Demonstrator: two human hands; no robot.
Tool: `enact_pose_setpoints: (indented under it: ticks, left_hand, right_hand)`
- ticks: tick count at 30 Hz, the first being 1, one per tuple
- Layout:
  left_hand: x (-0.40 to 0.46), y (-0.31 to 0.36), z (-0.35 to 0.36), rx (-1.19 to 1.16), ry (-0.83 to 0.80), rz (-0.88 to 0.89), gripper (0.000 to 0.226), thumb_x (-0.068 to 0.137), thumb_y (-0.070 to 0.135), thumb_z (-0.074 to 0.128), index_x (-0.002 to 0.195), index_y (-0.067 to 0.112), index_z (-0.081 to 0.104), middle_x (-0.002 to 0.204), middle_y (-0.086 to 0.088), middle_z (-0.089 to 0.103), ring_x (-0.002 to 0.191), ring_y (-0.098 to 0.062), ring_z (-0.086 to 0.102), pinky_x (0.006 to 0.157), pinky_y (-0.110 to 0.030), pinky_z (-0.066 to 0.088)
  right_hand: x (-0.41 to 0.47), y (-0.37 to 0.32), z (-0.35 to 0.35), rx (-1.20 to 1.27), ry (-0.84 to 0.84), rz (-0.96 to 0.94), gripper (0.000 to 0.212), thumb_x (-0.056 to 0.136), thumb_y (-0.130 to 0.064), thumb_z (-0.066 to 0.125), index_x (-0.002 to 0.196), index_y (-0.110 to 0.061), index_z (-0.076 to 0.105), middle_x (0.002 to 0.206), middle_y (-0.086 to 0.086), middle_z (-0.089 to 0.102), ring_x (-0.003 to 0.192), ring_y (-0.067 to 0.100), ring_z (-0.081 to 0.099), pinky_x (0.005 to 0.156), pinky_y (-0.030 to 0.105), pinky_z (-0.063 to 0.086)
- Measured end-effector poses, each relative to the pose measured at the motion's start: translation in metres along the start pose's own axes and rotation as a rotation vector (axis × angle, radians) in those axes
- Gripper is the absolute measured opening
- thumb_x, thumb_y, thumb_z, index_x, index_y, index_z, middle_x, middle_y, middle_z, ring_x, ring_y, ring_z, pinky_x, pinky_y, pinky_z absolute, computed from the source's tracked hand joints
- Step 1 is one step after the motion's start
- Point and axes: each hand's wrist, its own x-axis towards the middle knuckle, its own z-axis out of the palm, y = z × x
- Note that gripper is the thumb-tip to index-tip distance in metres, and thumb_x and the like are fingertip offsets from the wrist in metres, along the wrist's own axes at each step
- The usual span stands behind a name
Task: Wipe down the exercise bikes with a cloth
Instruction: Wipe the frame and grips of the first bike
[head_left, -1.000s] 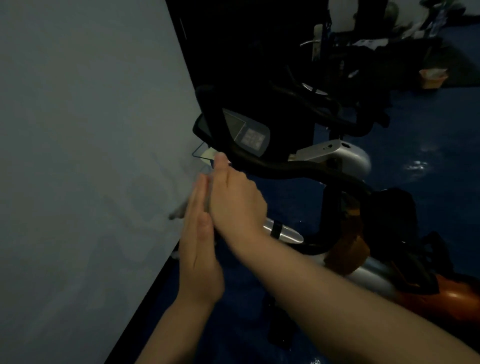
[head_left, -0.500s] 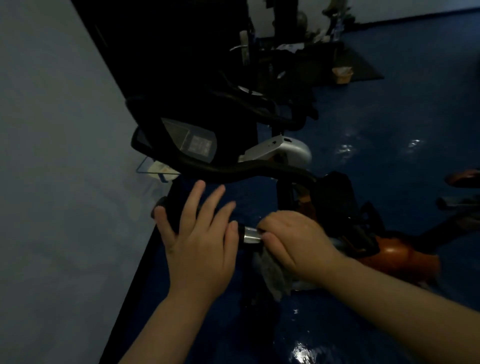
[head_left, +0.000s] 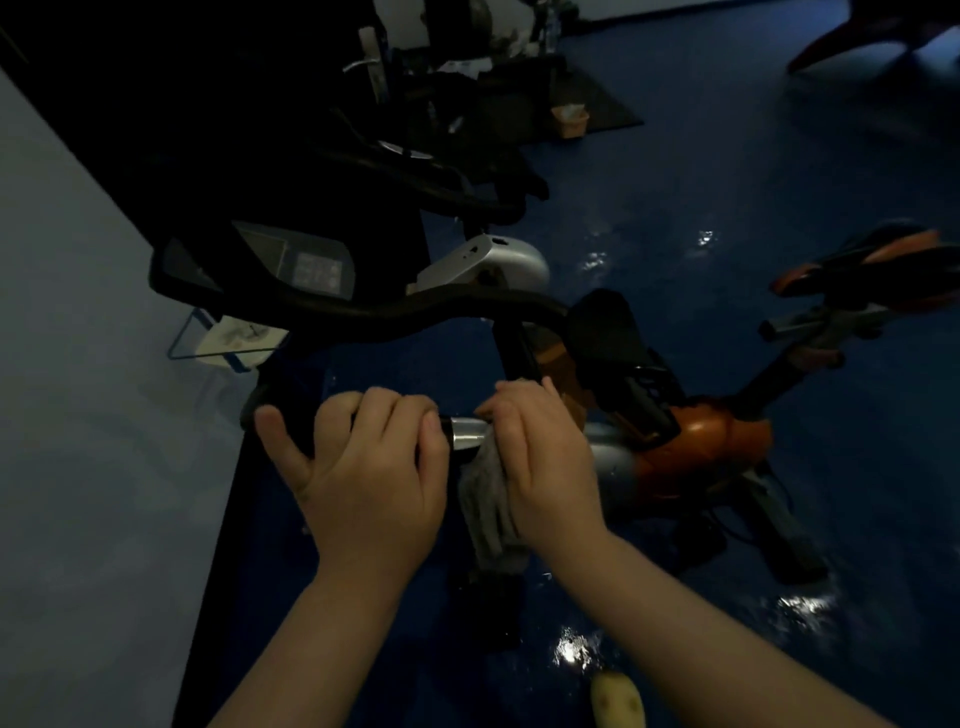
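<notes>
Single head-worn view, forward and down, close over the handlebar (head_left: 415, 312).

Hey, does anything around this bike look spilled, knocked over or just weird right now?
Nothing looks damaged or tipped. The floor shows bright glints, but whether that is wet or just glossy cannot be told. The left hand grips the handlebar while the right hand holds the cloth against it.

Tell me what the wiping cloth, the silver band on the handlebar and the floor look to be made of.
Cloth: soft grey woven or knit fabric, judging by its limp folds and ribbed texture. Silver band: probably polished metal or chromed plastic; it shows a bright, sharp highlight. Floor: glossy blue, likely painted or coated, with mirror-like reflections of light; possibly wet, hard to tell.
</notes>
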Motion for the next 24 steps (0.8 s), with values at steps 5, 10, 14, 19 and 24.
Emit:
enact_pose_setpoints:
  ticks: [5, 10, 14, 19, 24]
  left_hand:
    - [-0.02, 0.017, -0.003, -0.278, -0.178, 0.013, 0.033, 0.089, 0.033, 0.045, 0.117, 0.029, 0.061, 0.124, 0.008, 0.058, 0.131, -0.019, 0.034, 0.111, -0.046, -0.02]
    - [-0.052, 0.051, 0.007, -0.546, -0.375, 0.127, 0.046, 0.089, 0.033, 0.041, 0.134, 0.024, 0.047, 0.149, 0.005, 0.038, 0.144, -0.017, 0.015, 0.116, -0.038, -0.014]
    - [-0.096, 0.095, 0.03, -0.748, -0.649, 0.262, 0.052, 0.094, 0.035, 0.034, 0.144, 0.022, 0.035, 0.156, 0.009, 0.021, 0.146, -0.005, 0.008, 0.12, -0.028, 0.001]
    - [-0.133, 0.161, 0.057, -0.726, -0.944, 0.345, 0.044, 0.097, 0.029, 0.041, 0.141, 0.025, 0.039, 0.15, 0.011, 0.032, 0.139, -0.007, 0.024, 0.118, -0.031, 0.017]
    - [-0.148, 0.255, 0.086, -0.63, -1.102, 0.484, 0.041, 0.094, 0.029, 0.043, 0.135, 0.023, 0.045, 0.139, 0.008, 0.048, 0.126, -0.013, 0.042, 0.107, -0.028, 0.031]
  right_hand:
    - [-0.02, 0.012, -0.022, 0.038, 0.295, 0.022, 0.039, 0.098, -0.036, 0.044, 0.093, -0.009, 0.071, 0.091, -0.001, 0.07, 0.089, 0.008, 0.066, 0.08, 0.027, 0.053]
    - [-0.07, 0.034, -0.056, -0.218, 0.228, 0.348, 0.038, 0.092, -0.048, 0.042, 0.073, -0.02, 0.06, 0.064, -0.012, 0.056, 0.061, 0.005, 0.055, 0.052, 0.023, 0.041]
    - [-0.113, 0.054, -0.093, -0.36, 0.089, 0.667, 0.029, 0.095, -0.046, 0.039, 0.078, -0.024, 0.048, 0.075, -0.009, 0.053, 0.07, 0.005, 0.05, 0.053, 0.021, 0.031]
    - [-0.163, 0.085, -0.162, -0.465, 0.018, 0.915, 0.009, 0.094, -0.023, 0.042, 0.097, -0.017, 0.047, 0.101, 0.0, 0.049, 0.096, 0.02, 0.048, 0.076, 0.036, 0.043]
    - [-0.211, 0.13, -0.242, -0.617, -0.171, 0.95, 0.024, 0.094, -0.021, 0.049, 0.118, -0.017, 0.051, 0.116, 0.003, 0.053, 0.107, 0.02, 0.049, 0.081, 0.031, 0.043]
